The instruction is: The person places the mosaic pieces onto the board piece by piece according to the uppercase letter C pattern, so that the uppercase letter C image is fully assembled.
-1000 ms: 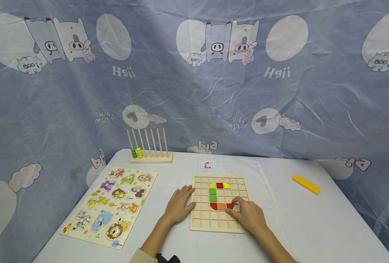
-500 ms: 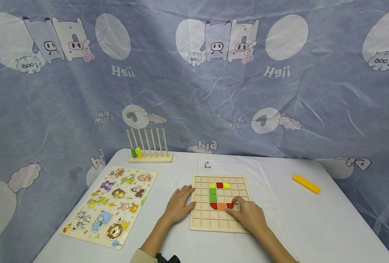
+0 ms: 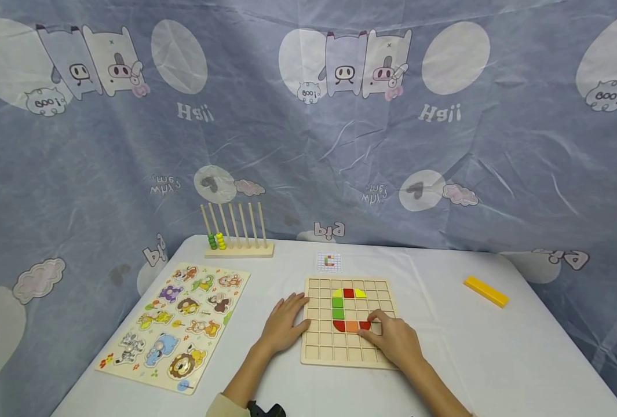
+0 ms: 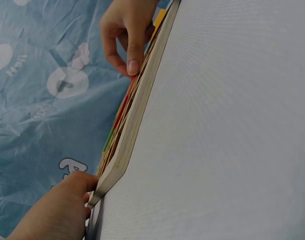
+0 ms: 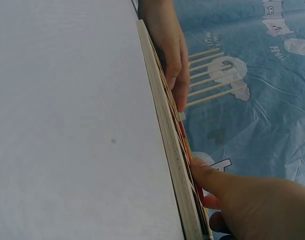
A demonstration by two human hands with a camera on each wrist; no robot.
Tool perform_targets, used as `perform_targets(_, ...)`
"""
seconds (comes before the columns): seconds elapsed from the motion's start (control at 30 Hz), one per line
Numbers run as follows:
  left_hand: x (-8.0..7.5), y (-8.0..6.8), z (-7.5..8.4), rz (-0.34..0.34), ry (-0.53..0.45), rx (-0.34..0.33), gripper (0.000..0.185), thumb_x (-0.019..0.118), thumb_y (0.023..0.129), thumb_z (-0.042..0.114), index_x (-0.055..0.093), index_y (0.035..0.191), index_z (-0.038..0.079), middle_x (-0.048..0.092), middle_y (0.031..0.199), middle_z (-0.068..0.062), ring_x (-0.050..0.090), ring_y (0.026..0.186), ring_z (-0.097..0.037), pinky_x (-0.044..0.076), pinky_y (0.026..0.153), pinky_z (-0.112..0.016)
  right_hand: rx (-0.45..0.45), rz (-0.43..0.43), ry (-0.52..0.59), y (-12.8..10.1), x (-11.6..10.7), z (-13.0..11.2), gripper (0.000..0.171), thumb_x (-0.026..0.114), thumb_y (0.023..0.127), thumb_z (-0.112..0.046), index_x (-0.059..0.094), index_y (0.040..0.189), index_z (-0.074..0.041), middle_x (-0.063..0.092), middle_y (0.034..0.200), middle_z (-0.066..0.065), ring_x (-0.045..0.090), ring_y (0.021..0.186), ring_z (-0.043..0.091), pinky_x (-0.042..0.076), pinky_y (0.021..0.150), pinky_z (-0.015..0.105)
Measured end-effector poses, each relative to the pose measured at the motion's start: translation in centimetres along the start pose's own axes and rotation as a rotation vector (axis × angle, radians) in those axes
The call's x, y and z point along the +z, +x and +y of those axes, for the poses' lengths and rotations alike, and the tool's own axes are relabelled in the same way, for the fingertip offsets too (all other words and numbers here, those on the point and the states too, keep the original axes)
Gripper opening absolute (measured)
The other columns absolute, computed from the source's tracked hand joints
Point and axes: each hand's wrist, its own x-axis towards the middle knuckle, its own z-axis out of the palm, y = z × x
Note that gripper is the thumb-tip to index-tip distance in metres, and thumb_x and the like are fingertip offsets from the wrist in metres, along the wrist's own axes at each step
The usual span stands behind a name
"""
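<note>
A square wooden grid board [image 3: 318, 352] lies on the white table. Coloured tiles form a C on it: yellow corners and a red square on top, two green squares [image 3: 337, 308] down the side, and a red corner, an orange square [image 3: 352, 326] and a red rounded tile [image 3: 364, 325] along the bottom. My right hand [image 3: 398, 343] pinches that last red tile between thumb and index finger, in its cell. My left hand [image 3: 282, 327] touches the board's left edge with fingers extended; in the left wrist view its thumb [image 4: 82, 182] lies against the board's edge.
Behind the board lies a small printed pattern card [image 3: 329, 263]. An animal puzzle board [image 3: 211, 336] sits at left, with a peg rack [image 3: 239, 252] holding green and yellow beads behind it. A yellow-orange bar [image 3: 485, 292] lies at right. A printed curtain [image 3: 298, 145] surrounds the table.
</note>
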Motion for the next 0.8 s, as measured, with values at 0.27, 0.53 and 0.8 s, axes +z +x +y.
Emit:
perform_targets(0.27, 0.0, -0.12, 0.0, -0.002, -0.003, 0.001, 0.054, 0.052, 0.089, 0.037, 0.045, 0.136, 0.012, 0.04, 0.142, -0.006, 0.029, 0.134, -0.027, 0.017, 0.11, -0.047, 0.011, -0.006, 0.019, 0.06, 0.18, 0.15, 0.039, 0.074, 0.069, -0.051, 0.062, 0.09, -0.021, 0.035, 0.046, -0.008, 0.033, 0.044, 0.009, 0.03, 0.038, 0.026)
perform_targets(0.53, 0.03, -0.02, -0.06, 0.004, 0.003, 0.002, 0.053, 0.053, 0.089, 0.036, 0.046, 0.135, 0.011, 0.04, 0.142, -0.006, 0.03, 0.133, -0.028, 0.019, 0.109, -0.048, 0.048, -0.031, 0.058, 0.27, 0.14, 0.12, 0.037, 0.076, 0.068, -0.048, 0.061, 0.089, -0.021, 0.039, 0.049, -0.009, 0.036, 0.044, 0.009, 0.031, 0.038, 0.025)
perform_targets(0.8, 0.03, 0.14, -0.13, -0.015, 0.009, -0.017, 0.054, 0.051, 0.089, 0.039, 0.044, 0.137, 0.014, 0.038, 0.143, -0.005, 0.028, 0.135, -0.025, 0.016, 0.11, -0.046, 0.084, -0.066, 0.112, 0.67, -0.06, -0.01, 0.038, 0.077, 0.067, -0.046, 0.062, 0.09, -0.02, 0.041, 0.05, -0.007, 0.037, 0.044, 0.009, 0.03, 0.039, 0.025)
